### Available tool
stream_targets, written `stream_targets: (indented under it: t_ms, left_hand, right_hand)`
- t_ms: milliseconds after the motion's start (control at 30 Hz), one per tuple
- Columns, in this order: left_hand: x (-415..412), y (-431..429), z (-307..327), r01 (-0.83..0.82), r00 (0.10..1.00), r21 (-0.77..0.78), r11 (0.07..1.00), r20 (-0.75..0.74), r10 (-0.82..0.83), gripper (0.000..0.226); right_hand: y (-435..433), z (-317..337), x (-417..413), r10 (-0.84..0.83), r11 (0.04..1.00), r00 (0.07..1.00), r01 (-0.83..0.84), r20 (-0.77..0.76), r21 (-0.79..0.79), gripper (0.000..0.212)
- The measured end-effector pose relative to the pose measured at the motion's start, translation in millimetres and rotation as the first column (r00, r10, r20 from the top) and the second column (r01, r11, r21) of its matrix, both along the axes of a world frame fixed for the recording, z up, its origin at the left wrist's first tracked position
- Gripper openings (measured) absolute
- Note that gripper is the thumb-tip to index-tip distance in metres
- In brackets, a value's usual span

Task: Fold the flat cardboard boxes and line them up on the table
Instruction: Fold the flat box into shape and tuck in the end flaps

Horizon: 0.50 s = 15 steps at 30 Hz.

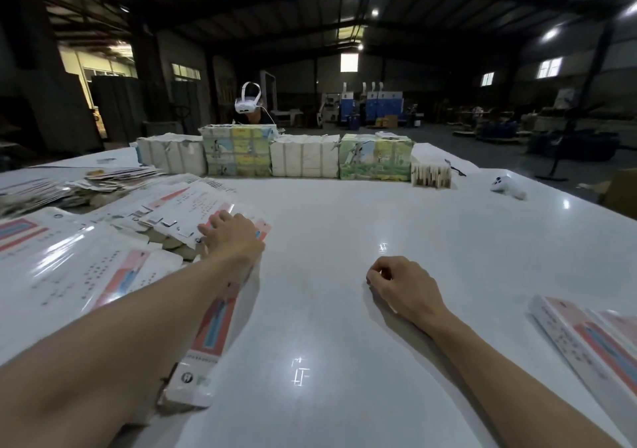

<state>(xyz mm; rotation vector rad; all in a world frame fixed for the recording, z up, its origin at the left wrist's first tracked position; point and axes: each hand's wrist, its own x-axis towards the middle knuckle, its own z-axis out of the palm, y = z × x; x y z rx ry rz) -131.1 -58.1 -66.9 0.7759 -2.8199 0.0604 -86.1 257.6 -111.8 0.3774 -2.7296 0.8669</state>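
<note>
Since the left hand (234, 234) lies with fingers stretched out on the top flat box (186, 206) of the fanned pile at table left, the step looks like pulling one blank off. I can't tell whether the thumb hooks under the edge. Right hand (403, 285) rests on the table (344, 206), fingers loosely curled, holding nothing.

Advice: slide only the top sheet toward the bare middle and get the thumb under its near edge. Bring the right hand in for the far end so the blank doesn't sag or drag its neighbours.

Blanks are thin die-cut card with rounded tabs, glossy white with pink and blue panels. They look slick, so they will likely skate on each other and on the shiny tabletop. Another long flat blank (212, 327) lies under the left forearm.

Folded boxes (582, 337), long, slim and rectangular, sit side by side at the near right edge. The next one belongs beside them.
</note>
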Motion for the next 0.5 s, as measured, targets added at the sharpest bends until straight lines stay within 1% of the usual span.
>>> stream_targets:
  t_ms: [67,133,233,300,367,433,500]
  left_hand:
    - [-6.5,-1.5,8.4,0.002,1.000,-0.001,1.000,0.024,-0.002,0.090]
    - [-9.7,-0.8,13.3,0.002,1.000,-0.047,0.999,0.022,-0.001,0.090]
    - [-10.7,3.4,14.3,0.023,0.999,-0.176,0.984,-0.028,-0.028,0.064]
    - [-11.8,6.6,16.2,0.074,0.994,-0.205,0.976,-0.060,-0.088,0.049]
    - [-9.5,12.1,24.6,0.150,0.980,-0.110,0.983,-0.116,-0.162,0.043]
    - [-3.5,21.8,39.1,0.217,0.959,0.029,0.976,-0.194,-0.208,0.038]
    - [4.2,36.9,52.3,0.321,0.926,0.204,0.925,-0.271,-0.262,0.036]
  right_hand:
    - [0.2,-0.6,-1.2,0.005,1.000,1.000,-0.005,-0.004,0.000,0.017]
    - [0.7,-0.4,-1.6,0.008,1.000,1.000,-0.008,0.003,-0.006,0.017]
    - [1.2,-0.1,-1.9,0.011,1.000,1.000,-0.011,0.015,-0.015,0.017]
    - [1.6,0.3,-1.8,0.015,1.000,1.000,-0.015,0.018,-0.014,0.017]
    - [1.7,0.5,-1.5,0.021,1.000,0.999,-0.020,0.024,-0.012,0.017]
    - [1.7,1.3,-1.0,0.021,1.000,0.999,-0.021,0.028,-0.008,0.017]
    - [2.3,2.0,-0.7,0.020,1.000,0.999,-0.020,0.032,-0.011,0.017]
